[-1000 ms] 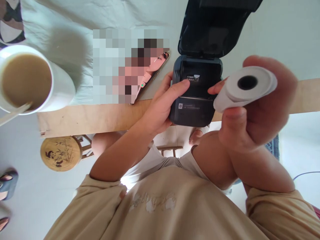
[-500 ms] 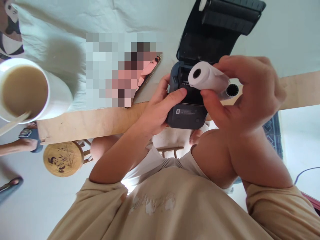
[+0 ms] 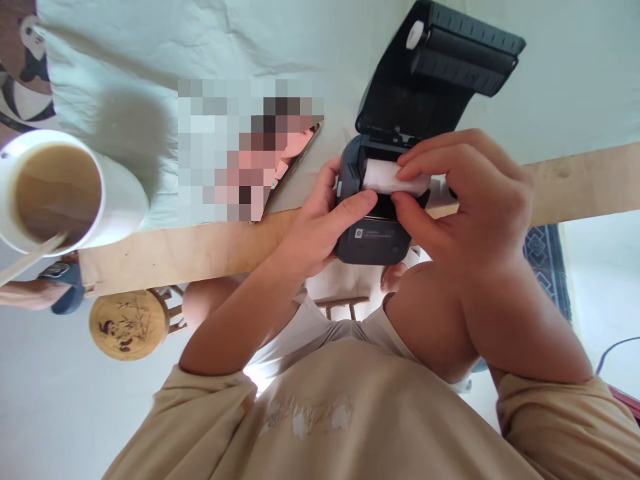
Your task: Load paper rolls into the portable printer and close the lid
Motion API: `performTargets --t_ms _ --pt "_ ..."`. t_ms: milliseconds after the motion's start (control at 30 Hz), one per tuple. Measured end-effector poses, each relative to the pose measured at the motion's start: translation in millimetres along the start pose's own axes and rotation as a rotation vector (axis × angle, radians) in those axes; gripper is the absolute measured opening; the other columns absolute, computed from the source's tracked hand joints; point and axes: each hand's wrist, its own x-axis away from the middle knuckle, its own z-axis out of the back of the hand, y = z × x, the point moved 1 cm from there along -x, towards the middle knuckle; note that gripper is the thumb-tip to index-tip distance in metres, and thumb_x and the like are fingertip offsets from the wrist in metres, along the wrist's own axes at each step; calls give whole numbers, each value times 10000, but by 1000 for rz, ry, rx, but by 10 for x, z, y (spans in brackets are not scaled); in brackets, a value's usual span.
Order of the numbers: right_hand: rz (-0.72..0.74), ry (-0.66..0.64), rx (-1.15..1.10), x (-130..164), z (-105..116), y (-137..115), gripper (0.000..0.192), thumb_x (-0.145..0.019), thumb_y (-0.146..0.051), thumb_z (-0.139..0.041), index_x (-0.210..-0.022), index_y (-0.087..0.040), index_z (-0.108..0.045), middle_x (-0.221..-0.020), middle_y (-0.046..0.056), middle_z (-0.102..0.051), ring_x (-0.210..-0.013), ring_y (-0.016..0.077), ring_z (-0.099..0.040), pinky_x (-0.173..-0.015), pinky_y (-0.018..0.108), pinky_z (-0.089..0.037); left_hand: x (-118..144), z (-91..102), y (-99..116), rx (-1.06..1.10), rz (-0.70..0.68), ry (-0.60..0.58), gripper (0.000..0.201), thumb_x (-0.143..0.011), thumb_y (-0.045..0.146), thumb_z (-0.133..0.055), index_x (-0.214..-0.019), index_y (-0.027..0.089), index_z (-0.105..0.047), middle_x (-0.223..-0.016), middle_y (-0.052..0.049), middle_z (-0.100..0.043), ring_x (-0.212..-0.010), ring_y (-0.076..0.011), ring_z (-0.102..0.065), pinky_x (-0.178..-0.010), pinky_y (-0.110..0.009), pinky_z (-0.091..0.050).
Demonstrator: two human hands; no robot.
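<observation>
Paper roll [image 3: 381, 176] pinched by the right hand [image 3: 477, 200], right of centre, seemingly inside the portable printer [image 3: 373, 245] the left hand [image 3: 323, 227] grips!

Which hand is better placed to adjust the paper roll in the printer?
The right hand, I'd judge: its fingers hold the paper roll at the open printer's compartment. The left hand grips the printer's side, its thumb just below the roll, so it seems better suited to steadying.
</observation>
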Motion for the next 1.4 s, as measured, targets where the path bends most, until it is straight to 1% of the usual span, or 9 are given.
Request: performTargets --t_ms 233,367,467,733,867,1067,1167,1300,1400 --pt "-18 17 51 21 -3 -7 162 -821 -68 -617 -884 -218 -614 -844 -11 -733 -786 172 -719 -709 325 -533 -1 -18 0 -26 12 44 317 -866 251 -709 -1149 254 -566 -945 23 -687 -919 -171 -725 -769 -255 -588" --pt "27 37 137 23 -33 2 166 -846 -54 -611 -879 -216 -611 -786 -33 -720 -738 158 -705 -720 324 -518 -4 -19 -7 -11 -5 9 337 -857 258 -723 -1155 260 -566 -950 19 -684 -829 -145 -705 -710 -235 -588" --pt "58 83 119 19 -25 0 220 -799 -52 -662 -931 -221 -613 -874 -18 -738 -785 163 -718 -691 307 -512 4 -28 -10 24 -32 2 300 -867 244 -717 -1136 255 -585 -943 24 -670 -769 -124 -683 -666 -228 -589" --pt "-49 -89 203 15 11 -23 289 -860 -91 -607 -1114 -229 -598 -1073 27 -742 -880 177 -729 -724 312 -557 -4 -16 -43 -33 -72 2 327 -857 260 -742 -1158 257 -615 -992 14 -675 -923 -153 -708 -753 -231 -597" --pt "-45 -106 261 10 -3 -12 251 -863 -114 -614 -1079 -242 -614 -1013 2 -750 -857 180 -721 -684 307 -521 -16 5 -53 -46 -64 17 333 -844 274 -758 -1150 249 -629 -1063 4 -678 -1049 -185 -706 -824 -247 -594" --pt "-48 -34 301 13 -44 26 182 -857 -86 -581 -968 -227 -615 -836 -34 -719 -744 147 -676 -664 285 -467 6 -16 -24 -55 -25 11 350 -864 262 -737 -1188 252 -607 -1052 5 -680 -1020 -189 -706 -846 -268 -586" --pt "-18 31 267 11 -52 29 180 -825 -55 -579 -903 -216 -600 -785 -39 -705 -710 137 -663 -660 285 -457 7 -31 -20 -44 -11 23 344 -868 232 -714 -1191 253 -595 -981 22 -694 -988 -182 -723 -861 -273 -583" --pt "105 177 133 42 59 -65 171 -816 -70 -592 -880 -228 -576 -769 -44 -698 -717 150 -681 -686 331 -469 -4 -17 -39 68 -34 -30 323 -887 280 -719 -1176 267 -574 -986 28 -710 -814 -145 -711 -714 -251 -601" --pt "202 102 3 92 176 -200 120 -856 -145 -620 -920 -242 -592 -856 -46 -747 -684 129 -677 -671 363 -470 -10 26 -44 115 -29 -49 331 -880 364 -736 -1158 257 -592 -1001 10 -708 -807 -149 -692 -691 -248 -596"
